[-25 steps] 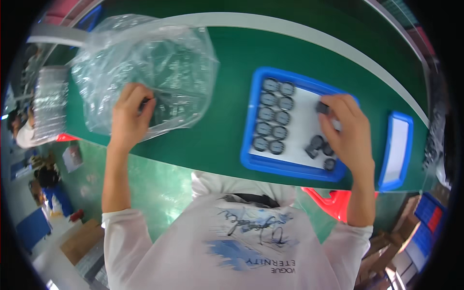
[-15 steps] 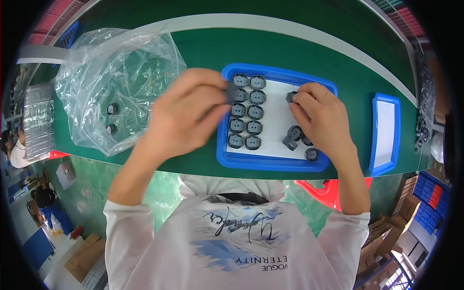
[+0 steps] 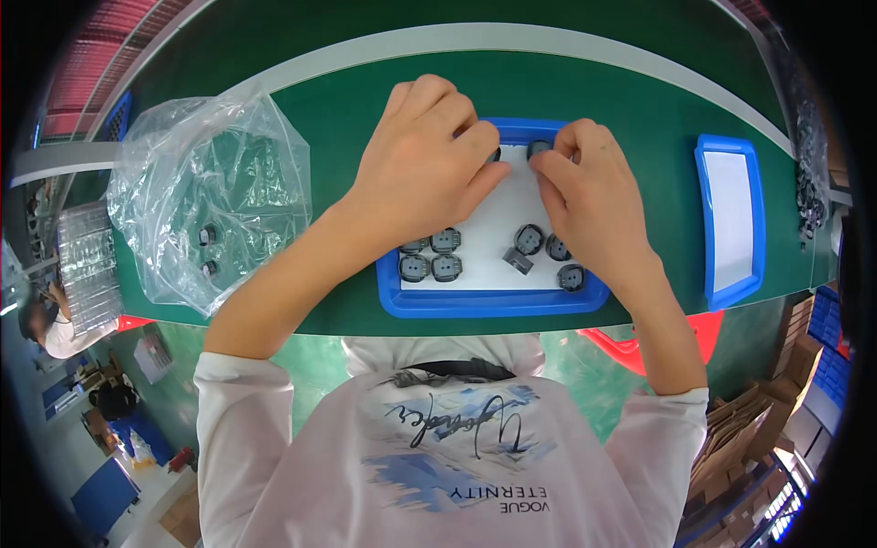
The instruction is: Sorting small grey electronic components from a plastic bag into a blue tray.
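Note:
My left hand [image 3: 425, 160] is over the far left of a blue tray [image 3: 493, 304] with a white lining. Its thumb and forefinger pinch a dark grey plastic connector piece [image 3: 495, 155], mostly hidden by the fingers. At the tray's far side, the thumb and fingertips of my right hand [image 3: 589, 178] grip another dark grey piece [image 3: 539, 147]. Similar round-cornered pieces [image 3: 446, 268] sit in paired rows at the near left; my left hand and forearm cover the rows behind. Several loose pieces [image 3: 528, 239] lie near my right wrist, one on its side [image 3: 518, 261].
A clear plastic bag [image 3: 210, 183] with a few dark pieces [image 3: 208, 235] in it lies at the left of the green table [image 3: 347, 310]. A second blue tray [image 3: 731, 219], white-lined, stands at the right. Behind runs a pale raised edge [image 3: 438, 38].
My left hand has moved right and farther in, over the far part of the tray. The right hand, still gripping a piece, has shifted slightly toward the far side. The view has shifted too.

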The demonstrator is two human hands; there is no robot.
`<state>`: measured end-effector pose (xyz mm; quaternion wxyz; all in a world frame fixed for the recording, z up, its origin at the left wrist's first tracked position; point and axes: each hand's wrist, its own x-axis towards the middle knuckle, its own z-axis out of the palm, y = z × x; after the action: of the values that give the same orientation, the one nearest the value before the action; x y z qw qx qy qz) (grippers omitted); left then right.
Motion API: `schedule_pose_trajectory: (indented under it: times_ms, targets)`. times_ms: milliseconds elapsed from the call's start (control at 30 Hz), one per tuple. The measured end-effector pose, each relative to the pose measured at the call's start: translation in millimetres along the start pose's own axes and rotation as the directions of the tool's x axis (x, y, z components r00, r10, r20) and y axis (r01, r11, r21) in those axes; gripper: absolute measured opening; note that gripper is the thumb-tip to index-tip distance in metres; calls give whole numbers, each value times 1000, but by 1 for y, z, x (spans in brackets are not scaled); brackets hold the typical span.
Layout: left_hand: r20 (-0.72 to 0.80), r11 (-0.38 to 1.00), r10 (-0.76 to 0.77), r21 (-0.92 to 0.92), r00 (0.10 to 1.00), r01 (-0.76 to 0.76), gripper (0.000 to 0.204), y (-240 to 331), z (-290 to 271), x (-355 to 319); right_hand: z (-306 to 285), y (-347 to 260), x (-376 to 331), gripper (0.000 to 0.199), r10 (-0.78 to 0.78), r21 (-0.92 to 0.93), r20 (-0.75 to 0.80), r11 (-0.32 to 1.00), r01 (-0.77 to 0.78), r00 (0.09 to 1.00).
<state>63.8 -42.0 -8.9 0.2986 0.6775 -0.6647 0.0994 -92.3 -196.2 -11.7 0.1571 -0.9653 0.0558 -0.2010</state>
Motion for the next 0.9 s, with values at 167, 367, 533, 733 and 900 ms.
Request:
schedule_pose_trajectory:
  times_ms: [167, 367, 533, 733, 900]
  targets:
    - [34, 983, -61, 178, 998, 54, 11, 7, 16, 3, 0, 5, -6, 18, -18, 49, 9, 999, 17, 1000]
    - [47, 991, -75, 111, 996, 69, 11, 0, 0, -5, 3, 0, 4, 26, -5, 22, 15, 1000, 5, 1000]
    - [34, 994, -86, 72, 996, 83, 11, 0, -1, -8, 8, -4, 12, 22, -58, 41, 35, 998, 56, 998]
    - [21, 995, -87, 60, 996, 86, 10, -3, 2, -12, 13, 0, 12, 16, -69, 17, 102, 998, 68, 992]
    - [11, 994, -102, 30, 995, 102, 9, -4, 4, -13, 19, -6, 15, 12, -47, 9, 100, 999, 46, 994]
